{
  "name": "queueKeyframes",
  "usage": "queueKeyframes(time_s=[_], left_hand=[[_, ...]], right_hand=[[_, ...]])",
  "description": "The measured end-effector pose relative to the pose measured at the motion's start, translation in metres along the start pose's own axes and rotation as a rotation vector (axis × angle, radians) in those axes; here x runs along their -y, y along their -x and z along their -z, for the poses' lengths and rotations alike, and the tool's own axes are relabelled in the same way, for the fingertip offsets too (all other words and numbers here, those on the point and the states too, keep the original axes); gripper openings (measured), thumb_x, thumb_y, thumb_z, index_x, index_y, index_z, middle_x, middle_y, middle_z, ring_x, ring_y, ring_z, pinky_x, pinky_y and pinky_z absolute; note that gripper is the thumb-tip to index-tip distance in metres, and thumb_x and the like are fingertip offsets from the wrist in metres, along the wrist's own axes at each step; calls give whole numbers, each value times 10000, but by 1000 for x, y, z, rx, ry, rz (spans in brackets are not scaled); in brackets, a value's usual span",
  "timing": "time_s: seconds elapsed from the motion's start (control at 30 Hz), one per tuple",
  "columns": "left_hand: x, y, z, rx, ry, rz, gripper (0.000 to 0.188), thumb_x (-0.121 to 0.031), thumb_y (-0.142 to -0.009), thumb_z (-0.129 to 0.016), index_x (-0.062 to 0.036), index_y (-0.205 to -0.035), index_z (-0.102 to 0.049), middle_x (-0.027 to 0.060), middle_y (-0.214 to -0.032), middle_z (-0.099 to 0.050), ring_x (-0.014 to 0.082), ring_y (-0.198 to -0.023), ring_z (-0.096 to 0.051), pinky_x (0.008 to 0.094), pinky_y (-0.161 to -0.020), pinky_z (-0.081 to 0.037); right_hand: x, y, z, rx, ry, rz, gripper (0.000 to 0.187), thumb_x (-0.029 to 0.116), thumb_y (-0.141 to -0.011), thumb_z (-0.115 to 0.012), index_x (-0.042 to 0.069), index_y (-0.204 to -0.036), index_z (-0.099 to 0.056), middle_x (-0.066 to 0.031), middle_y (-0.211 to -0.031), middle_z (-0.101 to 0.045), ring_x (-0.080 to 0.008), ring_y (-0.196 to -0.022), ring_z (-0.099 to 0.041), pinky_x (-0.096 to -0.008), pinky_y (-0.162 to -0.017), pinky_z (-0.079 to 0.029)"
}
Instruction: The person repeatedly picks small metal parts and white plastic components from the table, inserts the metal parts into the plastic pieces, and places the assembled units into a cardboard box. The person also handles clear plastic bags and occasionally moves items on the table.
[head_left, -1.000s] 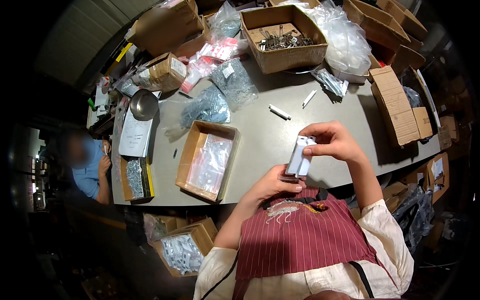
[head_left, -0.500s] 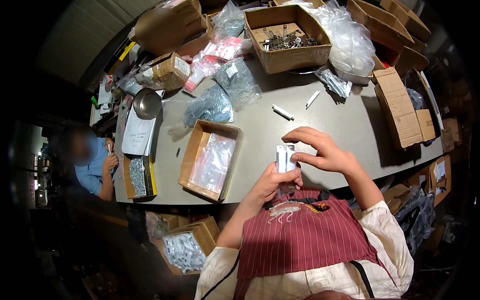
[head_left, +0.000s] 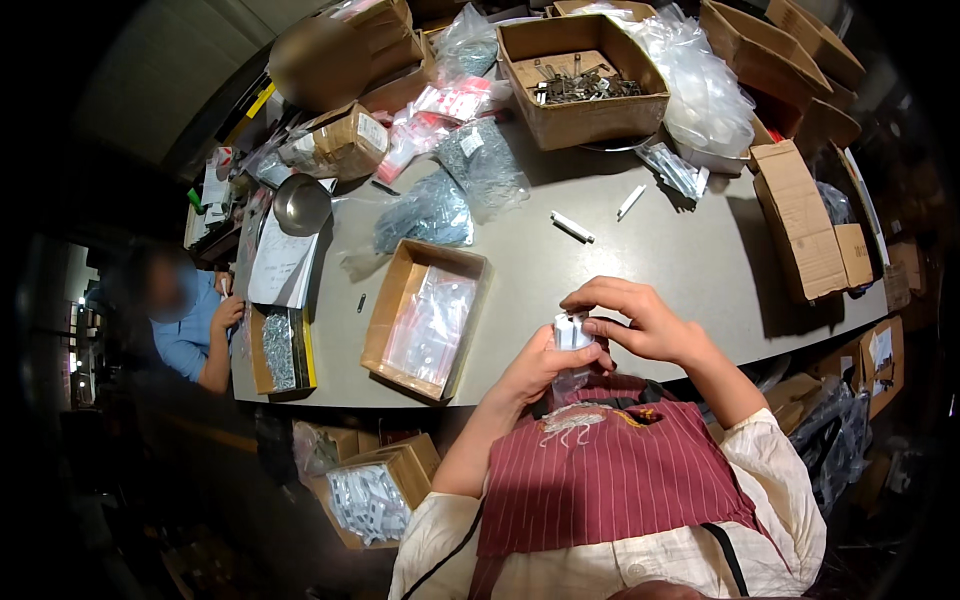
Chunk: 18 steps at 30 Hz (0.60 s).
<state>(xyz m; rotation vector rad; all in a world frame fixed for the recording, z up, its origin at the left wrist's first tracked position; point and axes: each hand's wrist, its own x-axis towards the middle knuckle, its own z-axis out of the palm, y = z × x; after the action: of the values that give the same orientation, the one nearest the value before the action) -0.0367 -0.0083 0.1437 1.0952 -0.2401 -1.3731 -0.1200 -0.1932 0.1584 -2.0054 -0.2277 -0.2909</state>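
My left hand and my right hand meet at the table's near edge, both on a small clear plastic bag with white pieces in its top. The left hand grips the bag from below; the right hand's fingers pinch its upper end. Left of my hands, an open cardboard box lies on the grey table and holds flat clear bags. Two loose white sticks lie farther out on the table.
A cardboard box of dark metal parts stands at the back, with heaps of clear bags and more boxes on the right. A metal bowl and papers are at the left. Another person in blue sits at the table's left end. A box of white parts is below the table.
Both hands have drawn the small bag closer to my body, from over the table to its near edge. The right hand has shifted to the bag's top.
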Motion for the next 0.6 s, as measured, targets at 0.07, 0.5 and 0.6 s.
queueKeyframes(time_s=[0.07, 0.5, 0.6], left_hand=[[1, 3, 1, 7, 2, -5, 156, -68, -948, -578, -9, -1085, -624, 68, -918, -677, 159, -828, -670, 312, -755, -556], [35, 8, 16, 123, 204, 76, 308, -89, -1012, -569, -17, -1310, -543, 61, -1112, -635, 143, -1020, -655, 322, -889, -552], [19, 15, 1, 146, 302, 37, 352, -116, -989, -631, -29, -1320, -550, 54, -1123, -638, 132, -1011, -649, 310, -882, -532]], right_hand=[[0, 0, -3, 27, 4, 0, 251, 33, -897, -692, 7, -1147, -696, -133, -1065, -699, -300, -979, -681, -391, -837, -545], [0, 17, -1, 141, 23, 71, 278, 48, -894, -633, 41, -1172, -644, -131, -1048, -631, -342, -1014, -608, -444, -946, -471], [9, 17, -2, 136, 140, 97, 282, 81, -875, -658, 47, -1155, -671, -123, -1080, -631, -327, -1107, -585, -474, -1027, -413]])
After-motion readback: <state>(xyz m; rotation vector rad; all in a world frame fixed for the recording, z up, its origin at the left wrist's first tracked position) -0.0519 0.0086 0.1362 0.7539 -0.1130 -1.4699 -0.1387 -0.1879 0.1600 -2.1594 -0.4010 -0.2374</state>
